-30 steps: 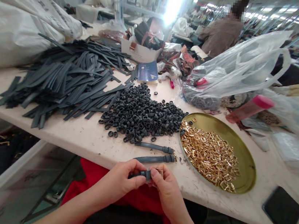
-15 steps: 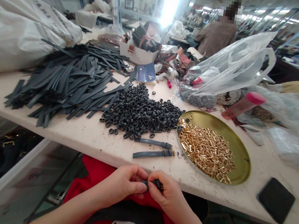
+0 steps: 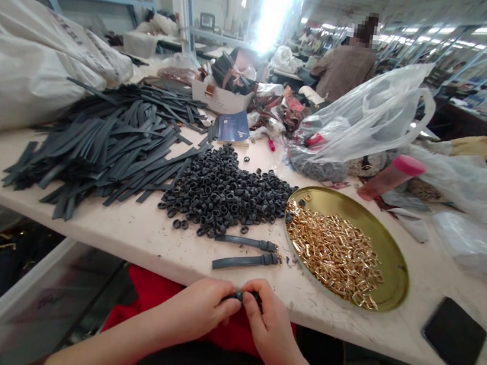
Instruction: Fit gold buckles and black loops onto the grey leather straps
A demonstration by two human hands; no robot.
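From the head view: pinching a small dark strap (image 3: 236,296) between thumb and curled fingers with the left hand (image 3: 203,304), closed, knuckles up. Gripping the same piece from the other side with the right hand (image 3: 268,320), likewise closed, thumb pressed down on top and fingers folded around behind. Holding it between both fists, nearly touching each other, above a red cloth (image 3: 139,294) and by the near edge of the pale tabletop (image 3: 183,261). Cannot tell what is fitted on the strap, being mostly hidden by fingers.

Just beyond the hands, have two buckled straps (image 3: 242,261) lying side by side, gold buckles toward the right. Behind these, find a heap of dark loops (image 3: 224,195), touching a pile of dark strips (image 3: 109,144) on the left. To the right of the loops, see gold buckles (image 3: 337,252) spread in a round, gold-coloured tray (image 3: 392,244). Farther right, notice a flat black object (image 3: 454,337) near the edge, apart from the tray and untouched by either hand.
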